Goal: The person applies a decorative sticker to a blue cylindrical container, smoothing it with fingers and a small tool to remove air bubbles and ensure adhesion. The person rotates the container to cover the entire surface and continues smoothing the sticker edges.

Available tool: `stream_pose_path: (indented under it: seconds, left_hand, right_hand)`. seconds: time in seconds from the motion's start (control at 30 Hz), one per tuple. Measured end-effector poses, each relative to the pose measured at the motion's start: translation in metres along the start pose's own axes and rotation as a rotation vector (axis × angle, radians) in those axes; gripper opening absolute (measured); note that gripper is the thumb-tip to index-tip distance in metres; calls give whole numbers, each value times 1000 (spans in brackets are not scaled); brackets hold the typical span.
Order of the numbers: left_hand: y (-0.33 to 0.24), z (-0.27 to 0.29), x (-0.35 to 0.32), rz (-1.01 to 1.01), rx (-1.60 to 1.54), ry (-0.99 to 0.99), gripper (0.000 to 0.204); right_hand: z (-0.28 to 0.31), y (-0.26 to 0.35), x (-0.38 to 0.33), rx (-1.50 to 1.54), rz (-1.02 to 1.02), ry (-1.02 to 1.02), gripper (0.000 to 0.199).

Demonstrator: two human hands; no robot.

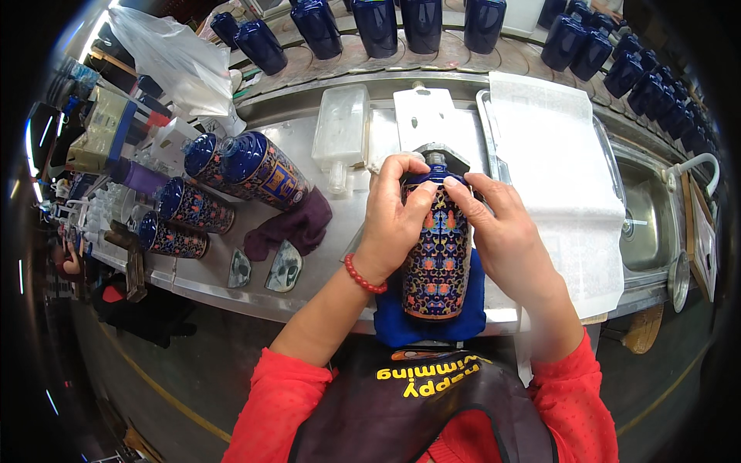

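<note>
A dark blue glass bottle [437, 266] with an orange, yellow and blue floral pattern lies in front of me, its neck pointing away. Fingers of my left hand [392, 220] curl around its left shoulder, thumb pressed on the upper edge of the pattern. From the other side my right hand [505, 231] grips that shoulder, its thumb close to the left one. Under the bottle's lower end is a blue cloth [472, 305]. A metal holder [449, 151] sits around the neck; the bottle's underside is hidden.
Several patterned bottles [266, 174] and a purple cloth [297, 224] are at the left. A clear empty bottle [341, 127] lies beyond my left hand. White printed sheets [556, 177] cover the right side, beside a sink [644, 220]. Plain blue bottles [377, 27] line a conveyor behind.
</note>
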State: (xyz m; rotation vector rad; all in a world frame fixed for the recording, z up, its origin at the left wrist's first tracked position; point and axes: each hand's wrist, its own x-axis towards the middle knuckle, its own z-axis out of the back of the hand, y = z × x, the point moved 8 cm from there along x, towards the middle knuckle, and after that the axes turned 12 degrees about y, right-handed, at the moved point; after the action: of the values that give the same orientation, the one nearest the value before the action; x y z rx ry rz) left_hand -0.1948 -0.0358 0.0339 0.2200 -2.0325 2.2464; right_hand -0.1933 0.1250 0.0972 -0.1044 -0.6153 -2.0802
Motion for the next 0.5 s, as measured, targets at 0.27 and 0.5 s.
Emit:
stream_pose_path:
  seconds: [0.27, 0.5]
  left_hand:
    - [4, 2, -2, -11, -23, -13, 25]
    - [-1, 8, -21, -116, -21, -56, 40]
  right_hand:
    - [4, 5, 6, -102, 20, 17, 64]
    - [5, -1, 1, -62, -37, 29, 67]
